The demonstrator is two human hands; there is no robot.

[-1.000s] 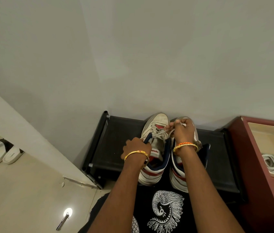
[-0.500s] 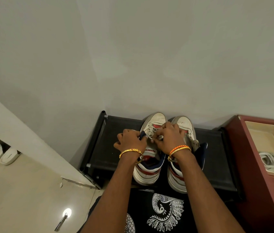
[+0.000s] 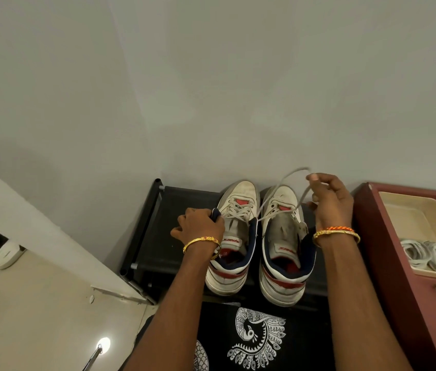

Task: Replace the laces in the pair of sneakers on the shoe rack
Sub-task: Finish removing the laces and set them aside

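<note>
Soft, limp grey-white lace (image 3: 289, 180), light and likely snagging at eyelets, best taken near its free end: right hand (image 3: 330, 202) is pinching it, fingers curled, drawing it up from left sneaker (image 3: 234, 234). Left hand (image 3: 200, 223) is gripping that sneaker's navy collar, fingers clamped. White, red and navy scuffed pair, right sneaker (image 3: 283, 242) unlaced, is sitting on black shoe rack (image 3: 155, 236). Coiled white laces (image 3: 430, 254) are waiting in cream tray (image 3: 412, 210).

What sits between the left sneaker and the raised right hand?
In the head view, the right sneaker sits between the left sneaker and the right hand, with a lace stretched across above it.
</note>
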